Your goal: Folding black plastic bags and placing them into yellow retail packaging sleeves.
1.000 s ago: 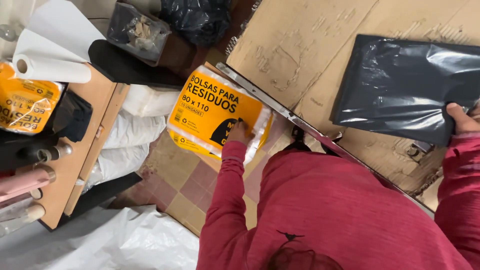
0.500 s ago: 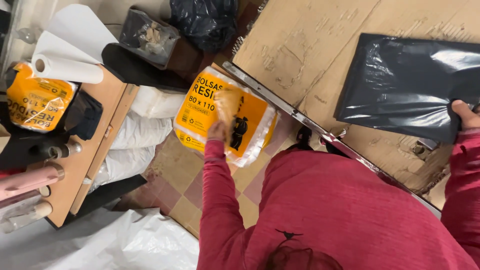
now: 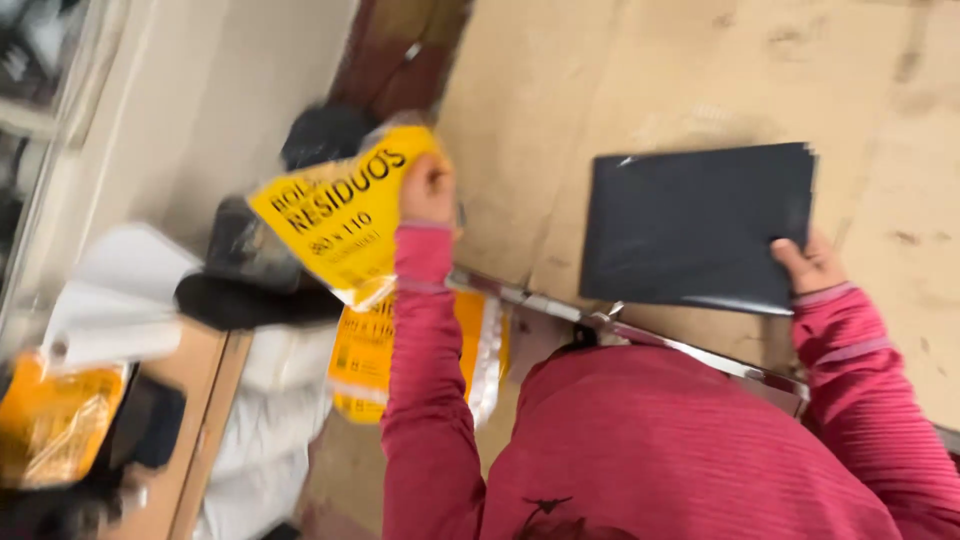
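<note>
Where the yellow packet (image 3: 340,215) hangs, a second packet (image 3: 420,350) below.

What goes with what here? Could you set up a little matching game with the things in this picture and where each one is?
Things:
1. yellow package
2. folded black bag
3. white paper roll
4. second yellow package

Places:
A. under the right hand, on the cardboard
B. below the raised arm
C. lifted in the left hand
D. far left, on the wooden surface

Pairs: 1-C, 2-A, 3-D, 4-B

Left hand (image 3: 428,190) raised, grip closed; right hand (image 3: 808,265) low, fingers clasped
</note>
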